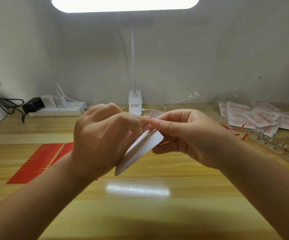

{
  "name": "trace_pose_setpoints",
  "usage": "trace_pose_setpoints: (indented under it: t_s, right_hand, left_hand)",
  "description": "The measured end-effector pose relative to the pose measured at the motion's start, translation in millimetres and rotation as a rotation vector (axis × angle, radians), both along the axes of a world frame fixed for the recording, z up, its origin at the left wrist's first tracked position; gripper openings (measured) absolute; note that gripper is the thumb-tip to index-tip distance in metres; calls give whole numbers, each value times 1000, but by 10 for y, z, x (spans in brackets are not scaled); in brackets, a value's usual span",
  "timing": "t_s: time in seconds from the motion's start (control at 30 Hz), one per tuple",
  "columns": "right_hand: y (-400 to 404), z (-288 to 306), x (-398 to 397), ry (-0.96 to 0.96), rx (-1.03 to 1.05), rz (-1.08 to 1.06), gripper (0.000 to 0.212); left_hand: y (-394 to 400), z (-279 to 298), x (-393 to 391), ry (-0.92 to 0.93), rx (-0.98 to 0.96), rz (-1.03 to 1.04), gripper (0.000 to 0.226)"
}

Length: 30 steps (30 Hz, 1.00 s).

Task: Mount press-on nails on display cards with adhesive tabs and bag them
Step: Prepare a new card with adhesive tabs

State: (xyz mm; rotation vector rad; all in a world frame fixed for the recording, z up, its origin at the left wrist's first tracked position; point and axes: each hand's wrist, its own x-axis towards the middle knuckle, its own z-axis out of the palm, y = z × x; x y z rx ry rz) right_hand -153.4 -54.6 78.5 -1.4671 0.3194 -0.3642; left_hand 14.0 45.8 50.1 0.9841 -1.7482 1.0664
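I hold a white display card (140, 149) tilted above the middle of the wooden table (157, 213). My left hand (102, 137) grips the card from the left, its fingers curled over the top edge. My right hand (188, 134) pinches at the card's upper edge, fingertips meeting those of the left hand. What sits between the fingertips is hidden. A red sheet of adhesive tabs (39, 161) lies flat on the table to the left. A wooden board with press-on nails on small stands (282, 149) lies at the right.
A heap of bagged nail cards (259, 116) lies at the back right with clear bags (188, 97) behind. A white desk lamp's base (135, 103) stands at the back centre. A power strip with chargers (57, 108) sits back left. Red tab scraps (239, 130) lie near the board.
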Motion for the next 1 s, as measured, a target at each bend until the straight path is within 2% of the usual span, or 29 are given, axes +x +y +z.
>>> trace_pose_setpoints:
  t_s: [0.2, 0.3, 0.47, 0.63, 0.77, 0.83, 0.93, 1.0]
  right_hand:
    - [-33, -49, 4, -23, 12, -35, 18]
    - [-25, -47, 3, -30, -40, -79, 18]
    - [6, -57, 14, -54, -191, -200, 4]
    - [39, -89, 3, -112, -467, -263, 4]
    - [59, -117, 5, -139, -595, -317, 3]
    - [73, -122, 13, -156, -629, -329, 3]
    - [80, -121, 20, -183, -623, -341, 4]
    - [73, -127, 21, -197, -607, -350, 7]
  left_hand:
    - [15, 13, 49, -87, 24, 5, 24]
    - [10, 20, 49, -66, 78, 17, 23]
    - [43, 100, -5, 171, 328, 43, 33]
    - [76, 172, -94, 421, 554, -20, 49]
    - [81, 179, -137, 671, 651, -104, 56]
    - [72, 186, -153, 786, 683, -163, 52]
    - [60, 207, -148, 960, 698, -247, 43]
    - [56, 219, -145, 1013, 702, -248, 42]
